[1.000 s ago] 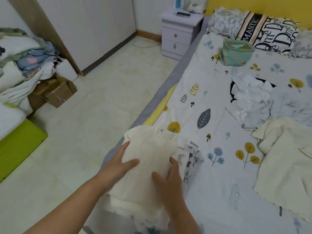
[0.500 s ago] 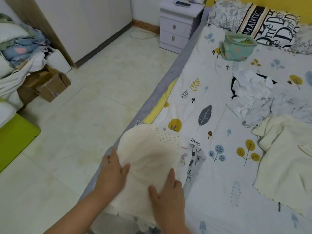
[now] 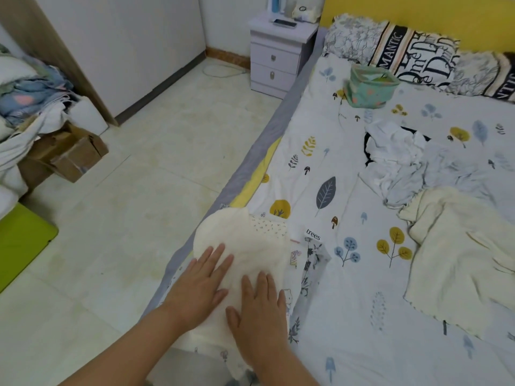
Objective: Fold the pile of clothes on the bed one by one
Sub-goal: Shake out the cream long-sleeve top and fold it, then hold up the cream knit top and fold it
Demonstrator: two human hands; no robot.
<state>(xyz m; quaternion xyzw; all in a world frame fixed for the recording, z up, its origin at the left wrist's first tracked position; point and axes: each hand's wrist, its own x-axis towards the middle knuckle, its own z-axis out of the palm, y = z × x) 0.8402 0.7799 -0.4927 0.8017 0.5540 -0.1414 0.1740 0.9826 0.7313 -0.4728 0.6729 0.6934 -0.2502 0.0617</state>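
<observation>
A folded cream garment [image 3: 239,240] lies on top of a small stack of folded clothes [image 3: 309,263] at the bed's near left edge. My left hand [image 3: 200,285] lies flat on its left side, fingers straight. My right hand [image 3: 259,305] presses flat on its near right part, beside the left hand. Further right on the bed lies an unfolded cream garment [image 3: 457,254]. Behind it sits a crumpled pile of white and pale blue clothes [image 3: 412,162] with a bit of black cloth under it.
The bed [image 3: 362,302] has a leaf-print sheet. A teal fabric basket [image 3: 370,89] and pillows [image 3: 412,54] lie near the yellow headboard. A nightstand [image 3: 278,54] stands left of the bed. On the floor at left are cardboard boxes [image 3: 72,154] and heaped bedding [image 3: 30,98].
Both hands went from gripping the cream garment's edges above the stack to lying flat on top of it. The garment now rests lower on the stack.
</observation>
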